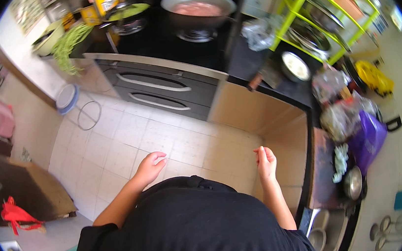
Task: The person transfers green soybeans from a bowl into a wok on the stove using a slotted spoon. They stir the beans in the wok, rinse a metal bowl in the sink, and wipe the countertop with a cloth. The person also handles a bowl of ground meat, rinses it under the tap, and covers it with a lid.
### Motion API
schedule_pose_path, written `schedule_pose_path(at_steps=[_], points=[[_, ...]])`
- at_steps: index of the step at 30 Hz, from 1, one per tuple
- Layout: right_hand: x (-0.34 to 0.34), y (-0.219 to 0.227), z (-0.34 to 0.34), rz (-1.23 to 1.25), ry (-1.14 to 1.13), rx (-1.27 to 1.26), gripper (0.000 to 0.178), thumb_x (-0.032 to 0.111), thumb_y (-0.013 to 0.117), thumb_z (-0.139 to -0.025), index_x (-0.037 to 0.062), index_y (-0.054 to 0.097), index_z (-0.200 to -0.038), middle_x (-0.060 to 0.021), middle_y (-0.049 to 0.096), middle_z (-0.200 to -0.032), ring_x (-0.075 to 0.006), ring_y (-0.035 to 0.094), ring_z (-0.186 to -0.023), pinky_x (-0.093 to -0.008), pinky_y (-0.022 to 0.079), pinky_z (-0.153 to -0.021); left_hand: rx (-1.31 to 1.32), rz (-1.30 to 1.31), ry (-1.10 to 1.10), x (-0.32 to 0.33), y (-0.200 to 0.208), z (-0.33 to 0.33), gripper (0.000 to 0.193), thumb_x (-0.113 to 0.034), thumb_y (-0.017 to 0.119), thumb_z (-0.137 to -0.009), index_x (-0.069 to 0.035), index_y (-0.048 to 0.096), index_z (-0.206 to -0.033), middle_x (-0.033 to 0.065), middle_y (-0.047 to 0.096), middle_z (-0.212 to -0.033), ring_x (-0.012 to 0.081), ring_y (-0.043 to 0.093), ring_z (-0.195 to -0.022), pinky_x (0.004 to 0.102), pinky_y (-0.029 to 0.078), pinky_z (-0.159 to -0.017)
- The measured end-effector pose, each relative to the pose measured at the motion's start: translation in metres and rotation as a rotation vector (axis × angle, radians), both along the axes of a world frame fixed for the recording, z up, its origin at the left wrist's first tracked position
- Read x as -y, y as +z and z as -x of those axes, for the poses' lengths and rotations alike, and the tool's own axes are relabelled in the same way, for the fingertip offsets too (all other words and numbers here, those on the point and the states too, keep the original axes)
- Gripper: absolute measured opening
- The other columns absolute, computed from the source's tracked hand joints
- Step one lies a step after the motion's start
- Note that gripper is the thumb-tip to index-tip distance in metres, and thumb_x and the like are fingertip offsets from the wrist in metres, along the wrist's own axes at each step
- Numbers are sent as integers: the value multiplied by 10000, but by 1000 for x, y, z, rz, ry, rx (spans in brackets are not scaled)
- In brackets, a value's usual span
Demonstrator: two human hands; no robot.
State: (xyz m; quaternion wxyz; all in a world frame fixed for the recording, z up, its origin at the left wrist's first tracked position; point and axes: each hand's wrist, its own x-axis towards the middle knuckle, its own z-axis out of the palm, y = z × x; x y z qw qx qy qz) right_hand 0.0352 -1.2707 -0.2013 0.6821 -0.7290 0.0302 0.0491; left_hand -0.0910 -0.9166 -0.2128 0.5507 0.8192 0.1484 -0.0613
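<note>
My left hand (151, 168) hangs over the floor, its fingers curved and its thumb apart, holding nothing. At the counter's front side, my right hand (265, 161) is raised with its fingers loosely curled in; nothing shows in it. On the nearby dark counter lies a cleaver (271, 74) with a wooden handle, beside a bowl (296, 66) with white contents. Ahead on the black stove, a wide metal pan (170, 5) holds pinkish contents in liquid. A second pan (116, 15) with green food stands to its left.
Long green beans (70, 47) droop over the stove's left edge. A stool (67, 98) stands on the tiled floor (147, 131). Along the right counter are a lime-green rack (291, 3), plastic bags (346, 116), a purple bag (369, 141) and a sink (334, 231). A cardboard box (52, 192) is at left.
</note>
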Motion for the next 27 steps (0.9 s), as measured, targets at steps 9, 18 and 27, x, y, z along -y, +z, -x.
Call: schedule_pose_path(at_steps=[9,18,27], points=[[-223,10,-29,152,701,-6,239,234,490,-887,28,608,-878,24,471,-596,-57,425,-558,-219,371,-528,21,238,484,-106,-12,78,255,-152,540,-841,-11,544,-1054,87,580,-1031,176,527,-993,299,418,-842],[-336,-22,-120,207,813,-89,225,221,482,-886,24,590,-895,2,509,-617,-71,464,-558,-218,398,-521,-63,375,685,-174,-10,47,246,-152,531,-848,-23,548,-1056,59,582,-1017,142,525,-957,277,405,-853],[-516,2,-268,-54,832,-34,234,226,452,-903,21,554,-950,-23,572,-710,-78,533,-593,-191,393,-484,-57,227,671,-312,35,-81,294,-169,532,-854,-16,522,-1106,75,570,-1068,150,520,-1002,273,401,-870]])
